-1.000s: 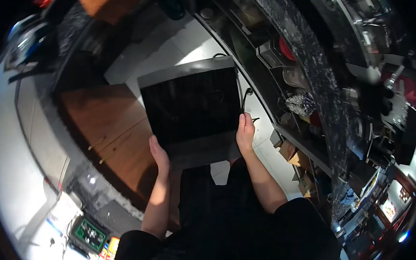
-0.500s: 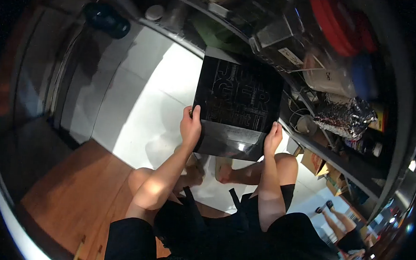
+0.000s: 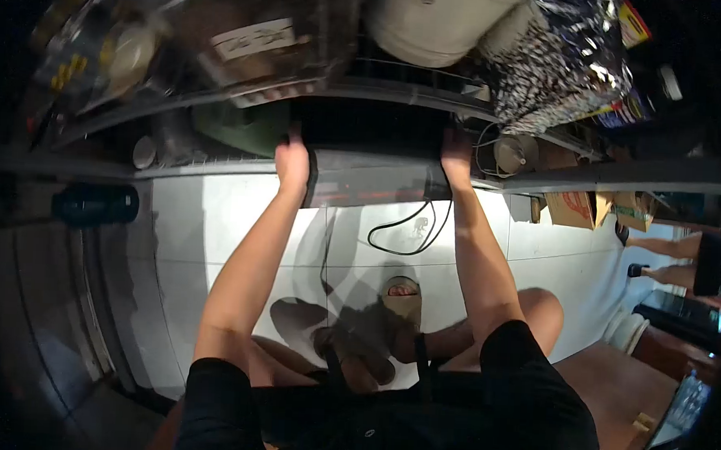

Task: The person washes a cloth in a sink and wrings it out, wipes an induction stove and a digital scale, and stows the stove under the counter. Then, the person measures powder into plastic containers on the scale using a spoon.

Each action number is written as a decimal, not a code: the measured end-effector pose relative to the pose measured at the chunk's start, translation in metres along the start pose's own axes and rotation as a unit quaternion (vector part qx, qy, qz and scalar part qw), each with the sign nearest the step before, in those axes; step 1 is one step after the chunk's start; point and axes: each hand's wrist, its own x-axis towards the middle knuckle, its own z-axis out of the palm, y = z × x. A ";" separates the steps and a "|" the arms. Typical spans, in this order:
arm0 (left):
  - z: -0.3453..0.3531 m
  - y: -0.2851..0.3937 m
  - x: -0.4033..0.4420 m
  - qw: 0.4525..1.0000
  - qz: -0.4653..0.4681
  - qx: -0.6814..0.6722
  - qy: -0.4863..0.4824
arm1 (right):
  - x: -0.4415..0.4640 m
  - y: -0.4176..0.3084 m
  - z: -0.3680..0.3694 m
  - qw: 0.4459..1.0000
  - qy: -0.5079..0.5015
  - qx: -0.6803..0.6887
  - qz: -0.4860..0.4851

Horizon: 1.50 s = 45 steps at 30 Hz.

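A flat black appliance [image 3: 371, 177] is partly inside the lower level of a metal shelf [image 3: 225, 167], with its near edge sticking out over the floor. My left hand [image 3: 293, 163] grips its left side, and my right hand [image 3: 457, 158] grips its right side. The far part of the appliance lies in shadow under the upper shelf level. A black cord [image 3: 400, 250] loops on the pale floor below it. Beside my left hand is a green item [image 3: 243, 128] on the same shelf level.
Above are a clear bin with a label [image 3: 256, 44], a white tub [image 3: 436, 21] and a silver bag [image 3: 556, 68]. Cardboard boxes [image 3: 572, 209] stand right. A dark bottle [image 3: 96, 205] is at left. Another person's legs [image 3: 668, 261] show at far right.
The black appliance has gone from in front of my body to partly inside the shelf, still between both hands. The view has turned to face the shelf, and the cord now shows.
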 end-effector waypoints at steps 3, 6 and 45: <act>0.043 -0.036 0.078 0.995 0.071 0.062 0.021 | 0.030 -0.003 0.020 0.992 0.075 0.093 -0.035; 0.058 -0.026 0.102 0.989 0.044 0.140 0.024 | 0.043 0.005 0.028 0.997 0.009 0.072 -0.026; -0.246 0.032 -0.143 0.755 0.115 0.509 -0.396 | -0.020 -0.071 -0.163 0.925 -0.372 -0.049 -0.058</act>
